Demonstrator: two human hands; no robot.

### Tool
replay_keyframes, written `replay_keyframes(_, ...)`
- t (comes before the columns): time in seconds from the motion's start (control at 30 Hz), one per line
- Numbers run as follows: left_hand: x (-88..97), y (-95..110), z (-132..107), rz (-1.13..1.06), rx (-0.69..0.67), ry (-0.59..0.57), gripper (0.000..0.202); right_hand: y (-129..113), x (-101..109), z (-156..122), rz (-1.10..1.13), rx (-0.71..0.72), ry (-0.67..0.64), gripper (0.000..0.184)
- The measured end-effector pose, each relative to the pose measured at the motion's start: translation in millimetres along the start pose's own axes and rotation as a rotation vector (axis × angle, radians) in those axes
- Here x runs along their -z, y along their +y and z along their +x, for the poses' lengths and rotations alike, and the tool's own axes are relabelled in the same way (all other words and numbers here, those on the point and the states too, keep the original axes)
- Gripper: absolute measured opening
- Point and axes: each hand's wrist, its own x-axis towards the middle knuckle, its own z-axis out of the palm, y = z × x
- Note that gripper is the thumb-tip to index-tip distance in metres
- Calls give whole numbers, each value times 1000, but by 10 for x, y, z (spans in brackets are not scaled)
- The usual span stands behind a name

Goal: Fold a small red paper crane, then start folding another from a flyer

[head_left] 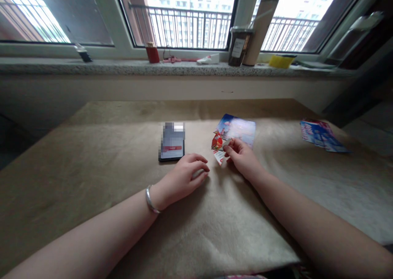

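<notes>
We are working at a broad, tan table (92,156), facing a speckled stone windowsill (123,68). Above the middle of the tabletop we are extending our left hand (186,174), palm down, its fingers loosely bent and slightly apart; we cannot tell whether it is touching the surface. With our right hand (242,157) we are pinching, thumb and fingertips together on the edge of a folded paper (217,141). Well off to our right, blue leaflets (316,134) are overlapping on the table. Just beyond the right hand, a blue printed sheet (241,127) is lying partly covered from view. A phone (172,147) is lying just beyond our left hand, screen up. The folded paper, red and white, is showing at the sheet's near left corner. A silver bracelet (149,197) is circling our left wrist.
</notes>
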Motion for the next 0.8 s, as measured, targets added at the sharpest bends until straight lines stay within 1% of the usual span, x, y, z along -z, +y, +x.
replay_keyframes(0.13,24,11,-21,101,-40,-25,17,-38,-6,8,41,-53,-10,29)
replay_keyframes(0.23,63,26,-35,140,-90,-55,18,-52,-32,8,46,-94,-60,28)
replay_keyframes(0.33,94,27,-44,178,-106,-81,19,-56,-52,65,20,-131,-136,25)
replay_keyframes(0.37,101,23,-46,185,-106,-88,19,-57,-61,103,-2,-127,-156,24)
replay_keyframes(0.43,113,14,-47,190,-102,-95,19,-60,-90,205,-84,-58,-177,20)
replay_keyframes(0.47,118,11,-46,190,-100,-96,19,-62,-113,266,-117,-23,-176,19)
replay_keyframes(0.53,125,10,-42,193,-92,-101,18,-66,-180,398,-148,27,-130,19)
replay_keyframes(0.7,117,28,-32,196,-94,-100,18,-65,-431,711,-192,35,-103,13)
replay_keyframes(0.8,109,26,-29,187,-97,-90,18,-43,-583,869,-244,59,-53,10)
